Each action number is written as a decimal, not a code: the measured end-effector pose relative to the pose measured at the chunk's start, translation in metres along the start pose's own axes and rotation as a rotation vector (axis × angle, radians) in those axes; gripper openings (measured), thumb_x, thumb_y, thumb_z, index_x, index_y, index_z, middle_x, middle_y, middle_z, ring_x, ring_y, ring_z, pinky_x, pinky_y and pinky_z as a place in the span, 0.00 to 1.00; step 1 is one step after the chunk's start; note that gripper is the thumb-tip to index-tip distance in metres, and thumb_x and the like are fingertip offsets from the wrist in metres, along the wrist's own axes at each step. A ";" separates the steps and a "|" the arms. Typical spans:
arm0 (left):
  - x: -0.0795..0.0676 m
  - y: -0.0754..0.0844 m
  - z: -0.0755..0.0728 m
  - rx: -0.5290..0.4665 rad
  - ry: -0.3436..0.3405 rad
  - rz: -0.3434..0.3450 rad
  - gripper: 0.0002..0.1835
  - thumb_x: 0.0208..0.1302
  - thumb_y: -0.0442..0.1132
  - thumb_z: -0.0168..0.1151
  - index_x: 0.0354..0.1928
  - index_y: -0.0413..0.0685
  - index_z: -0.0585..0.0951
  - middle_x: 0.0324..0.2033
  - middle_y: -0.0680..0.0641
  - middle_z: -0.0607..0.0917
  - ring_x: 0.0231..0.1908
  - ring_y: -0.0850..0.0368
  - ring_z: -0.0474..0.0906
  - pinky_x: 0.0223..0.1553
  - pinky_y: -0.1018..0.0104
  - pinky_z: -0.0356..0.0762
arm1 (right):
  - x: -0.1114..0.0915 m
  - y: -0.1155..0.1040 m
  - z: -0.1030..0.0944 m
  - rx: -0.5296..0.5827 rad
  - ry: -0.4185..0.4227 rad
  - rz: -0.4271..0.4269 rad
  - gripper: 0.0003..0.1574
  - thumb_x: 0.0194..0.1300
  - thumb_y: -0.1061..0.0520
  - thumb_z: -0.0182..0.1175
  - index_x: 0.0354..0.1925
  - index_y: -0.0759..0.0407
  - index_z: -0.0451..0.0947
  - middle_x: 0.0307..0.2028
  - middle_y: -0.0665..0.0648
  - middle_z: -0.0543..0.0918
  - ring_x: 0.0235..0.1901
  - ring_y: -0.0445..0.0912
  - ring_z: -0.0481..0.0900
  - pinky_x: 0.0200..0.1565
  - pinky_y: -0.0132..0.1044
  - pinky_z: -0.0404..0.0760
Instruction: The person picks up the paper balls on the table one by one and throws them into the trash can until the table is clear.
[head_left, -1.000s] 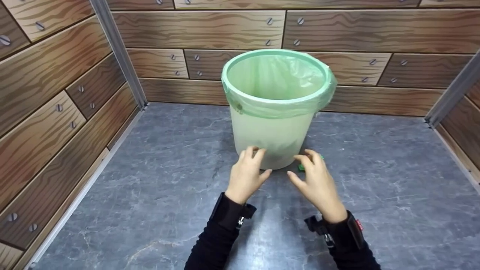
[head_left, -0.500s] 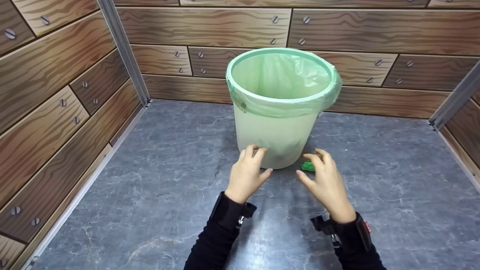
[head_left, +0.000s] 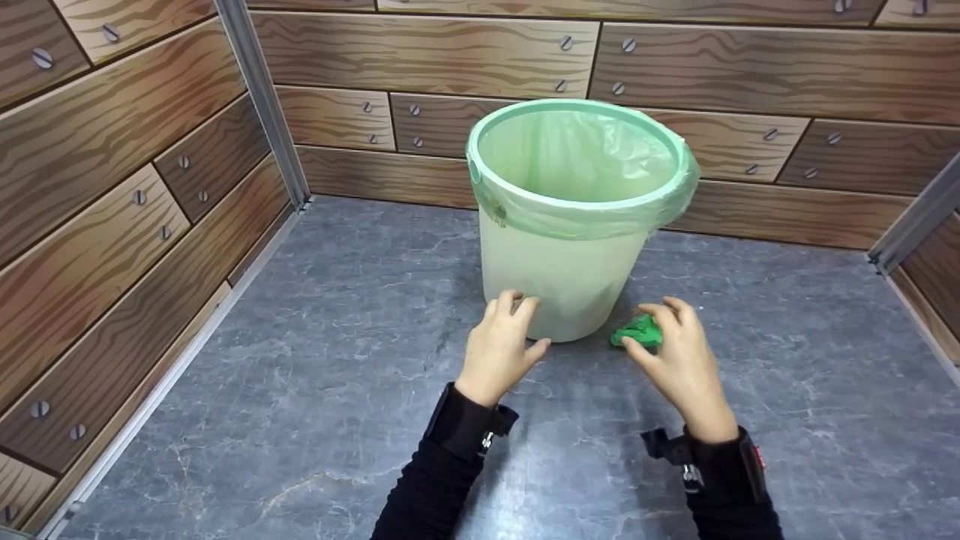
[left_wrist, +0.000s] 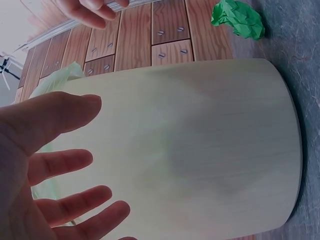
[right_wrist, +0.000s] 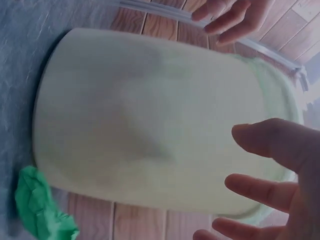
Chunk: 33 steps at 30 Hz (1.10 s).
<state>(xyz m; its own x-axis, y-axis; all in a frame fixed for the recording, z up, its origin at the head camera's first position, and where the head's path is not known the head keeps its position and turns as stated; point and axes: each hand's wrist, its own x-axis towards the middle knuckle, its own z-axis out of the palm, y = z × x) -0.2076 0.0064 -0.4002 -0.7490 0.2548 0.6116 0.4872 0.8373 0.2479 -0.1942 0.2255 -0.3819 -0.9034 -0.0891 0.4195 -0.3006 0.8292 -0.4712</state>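
Observation:
A pale trash can (head_left: 559,262) with a green rim and a thin green liner bag (head_left: 570,221) folded over it stands upright on the grey floor. My left hand (head_left: 499,349) is in front of its lower left side, fingers spread and holding nothing. To the right of the can's base lies a crumpled piece of green paper (head_left: 637,331), seen whole in the left wrist view (left_wrist: 239,19). My right hand (head_left: 682,367) hovers by that paper, thumb and fingers apart and overlapping it in the head view. In the right wrist view the paper (right_wrist: 42,205) sits well away from the fingertips.
Wood-print panels (head_left: 427,60) form the back wall, and similar panels (head_left: 112,225) line the left side. Metal corner posts (head_left: 262,97) join them. The marbled grey floor (head_left: 315,375) extends around the can. Dark shapes show through the can's lower wall.
My right hand has moved right, away from my left hand, and more of the green paper shows. The view has shifted slightly, so the can appears farther right.

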 end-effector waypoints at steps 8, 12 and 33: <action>0.001 -0.001 -0.002 0.012 -0.023 -0.006 0.26 0.48 0.48 0.66 0.50 0.47 0.74 0.45 0.43 0.72 0.42 0.52 0.71 0.22 0.68 0.74 | 0.032 0.029 0.015 -0.095 -0.257 0.113 0.32 0.53 0.55 0.59 0.53 0.71 0.66 0.54 0.76 0.58 0.51 0.70 0.57 0.44 0.61 0.63; 0.001 -0.001 -0.003 0.011 -0.032 -0.012 0.26 0.48 0.49 0.66 0.50 0.48 0.73 0.46 0.44 0.72 0.42 0.52 0.71 0.23 0.68 0.75 | 0.046 0.044 0.022 -0.128 -0.354 0.132 0.36 0.51 0.55 0.61 0.54 0.73 0.64 0.53 0.79 0.57 0.49 0.72 0.57 0.45 0.62 0.62; 0.000 -0.001 -0.004 0.041 -0.037 0.021 0.25 0.47 0.49 0.67 0.48 0.48 0.74 0.45 0.43 0.72 0.39 0.53 0.72 0.23 0.67 0.74 | 0.059 0.068 0.051 -0.194 -0.471 0.135 0.45 0.40 0.51 0.69 0.51 0.74 0.64 0.48 0.81 0.57 0.42 0.73 0.62 0.39 0.62 0.67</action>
<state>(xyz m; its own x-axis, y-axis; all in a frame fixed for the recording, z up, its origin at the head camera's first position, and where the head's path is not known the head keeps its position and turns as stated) -0.2062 0.0035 -0.3980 -0.7556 0.2895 0.5876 0.4847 0.8504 0.2044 -0.2834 0.2486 -0.4295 -0.9831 -0.1761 -0.0501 -0.1505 0.9332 -0.3262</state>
